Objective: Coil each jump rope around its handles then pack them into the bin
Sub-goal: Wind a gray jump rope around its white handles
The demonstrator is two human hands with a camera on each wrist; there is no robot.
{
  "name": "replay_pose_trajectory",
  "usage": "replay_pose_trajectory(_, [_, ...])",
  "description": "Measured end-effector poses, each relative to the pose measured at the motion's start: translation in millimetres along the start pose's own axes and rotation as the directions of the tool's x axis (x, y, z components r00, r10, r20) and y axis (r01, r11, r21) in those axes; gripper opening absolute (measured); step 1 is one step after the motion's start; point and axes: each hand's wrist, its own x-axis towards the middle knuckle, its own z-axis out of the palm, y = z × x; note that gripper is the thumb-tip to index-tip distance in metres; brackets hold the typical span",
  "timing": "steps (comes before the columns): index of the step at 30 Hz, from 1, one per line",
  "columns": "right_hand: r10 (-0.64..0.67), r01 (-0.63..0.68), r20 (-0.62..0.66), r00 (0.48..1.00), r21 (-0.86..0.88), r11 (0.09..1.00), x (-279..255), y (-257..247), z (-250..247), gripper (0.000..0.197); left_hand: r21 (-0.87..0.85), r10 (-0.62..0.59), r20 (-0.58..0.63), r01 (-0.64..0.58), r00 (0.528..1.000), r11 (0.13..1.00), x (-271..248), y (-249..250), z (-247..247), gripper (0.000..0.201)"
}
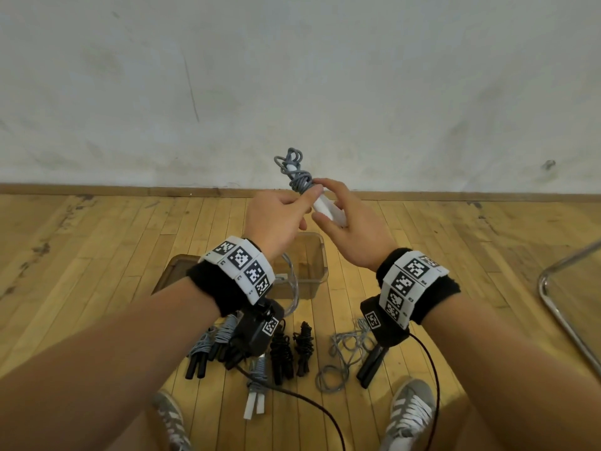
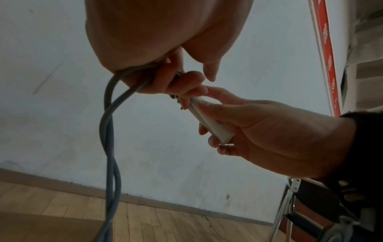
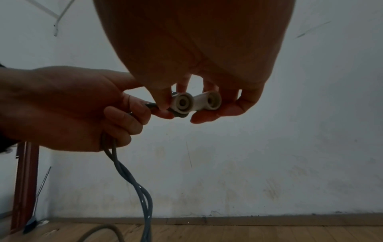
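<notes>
I hold a jump rope with two white handles (image 1: 325, 208) (image 2: 209, 121) (image 3: 196, 103) up in front of the wall. Grey rope (image 1: 297, 177) is wound around their upper part. My right hand (image 1: 351, 226) (image 2: 259, 131) grips the handles' lower ends. My left hand (image 1: 279, 219) (image 3: 68, 108) pinches the grey rope (image 2: 108, 131) (image 3: 132, 176) against the handles, and the doubled, twisted rope hangs down from its fist. A clear plastic bin (image 1: 315, 268) stands on the floor below my hands.
On the wooden floor near my feet lie several coiled ropes: grey with black handles (image 1: 203, 349), black ones (image 1: 289, 349), grey with white handles (image 1: 257, 392). One grey rope (image 1: 344, 356) lies uncoiled at the right. A chrome chair frame (image 1: 566, 317) stands far right.
</notes>
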Motion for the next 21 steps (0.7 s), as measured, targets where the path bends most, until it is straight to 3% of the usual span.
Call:
replay_pose_trajectory(4, [0.049, -0.047, -0.055, 0.997, 0.052, 0.998, 0.8, -3.5, 1.4, 0.063, -0.083, -0.046, -0.013, 0.044, 0.999, 0.996, 3.0, -2.9, -0.9, 0.043])
replay_pose_trajectory(7, [0.133, -0.128, 0.001, 0.991, 0.287, 0.949, 3.0, -3.9, -0.6, 0.07, -0.198, -0.084, 0.046, 0.091, 0.995, 0.976, 5.1, -4.0, -3.2, 0.038])
replay_pose_trajectory(10, [0.223, -0.259, 0.135, 0.965, 0.592, 0.763, 0.9, -9.6, 1.2, 0.065, -0.241, -0.075, 0.094, 0.096, 0.993, 0.966, 5.1, -4.0, -4.1, 0.04])
replay_pose_trajectory(12, [0.23, -0.326, 0.231, 0.945, 0.68, 0.657, -1.5, -13.9, 4.0, 0.057, -0.223, -0.064, 0.096, 0.084, 0.993, 0.971, 5.3, -5.5, -4.2, 0.041])
replay_pose_trajectory(16, [0.21, -0.29, 0.2, 0.957, 0.615, 0.733, 1.0, -8.9, 0.8, 0.057, -0.153, -0.056, 0.092, 0.07, 0.994, 0.986, 6.2, -8.4, -2.3, 0.04])
replay_pose_trajectory(21, [0.22, -0.198, -0.008, 0.975, 0.407, 0.892, 7.7, 10.0, -7.1, 0.059, -0.07, -0.075, 0.195, 0.09, 0.978, 0.994, 7.5, -11.2, -6.8, 0.036])
